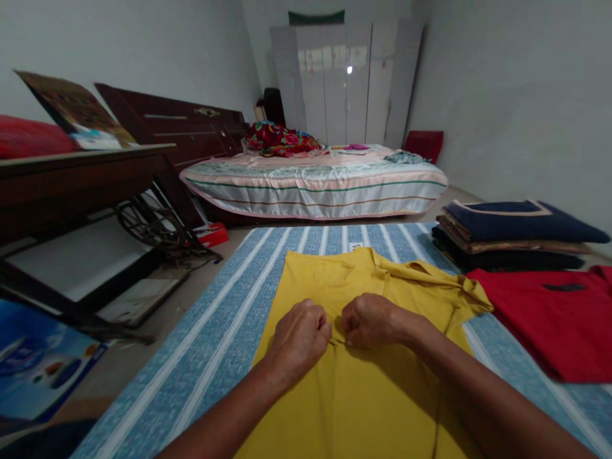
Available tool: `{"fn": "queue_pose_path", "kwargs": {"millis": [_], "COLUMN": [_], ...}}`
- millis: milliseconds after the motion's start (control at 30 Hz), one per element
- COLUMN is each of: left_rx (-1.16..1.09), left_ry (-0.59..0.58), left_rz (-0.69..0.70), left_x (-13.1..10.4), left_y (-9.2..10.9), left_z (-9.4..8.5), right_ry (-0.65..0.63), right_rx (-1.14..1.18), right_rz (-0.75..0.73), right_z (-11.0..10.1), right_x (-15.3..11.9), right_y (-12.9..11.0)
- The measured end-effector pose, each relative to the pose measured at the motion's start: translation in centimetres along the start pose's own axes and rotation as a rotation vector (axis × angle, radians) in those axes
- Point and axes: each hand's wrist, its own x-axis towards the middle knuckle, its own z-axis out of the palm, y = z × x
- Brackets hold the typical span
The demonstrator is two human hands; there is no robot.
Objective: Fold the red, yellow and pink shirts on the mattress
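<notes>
A yellow garment [382, 389] lies spread over a blue and white striped cover [205, 344]. Both of my hands are on it near the middle, close together but apart. My left hand [303, 335] is curled closed, pinching the yellow cloth, which puckers beside its fingers. My right hand [370, 320] is also closed on the cloth, just to the right. Toward the upper right, part of the garment is bunched and folded over itself.
At the right lie a red garment [540, 319] and a stack of folded dark clothes [516, 229]. Behind is a bed [310, 188]. A sewing-machine table [76, 178] stands at the left, above a blue box [43, 360].
</notes>
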Motion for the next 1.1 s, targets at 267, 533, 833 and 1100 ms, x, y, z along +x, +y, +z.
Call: {"fn": "queue_pose_path", "kwargs": {"millis": [267,533,833,1100], "left_rx": [0.057,0.082,0.06,0.002], "left_ry": [0.076,0.024,0.013,0.117], "left_rz": [0.163,0.111,0.097,0.052], "left_x": [5.6,8.9,8.6,9.3], "left_y": [3.5,4.3,3.5,3.1], "left_z": [0.6,4.1,5.5,5.6], "right_ry": [0.221,0.492,0.489,0.532], "right_rx": [0.023,-0.102,-0.265,-0.256], "right_rz": [0.137,0.541,0.561,0.599], "right_z": [-4.6,-4.8,-1.4,-1.4], "right_x": [-2.1,-3.3,-0.1,-0.5], "right_y": [3.7,8.6,6.6,8.0]}}
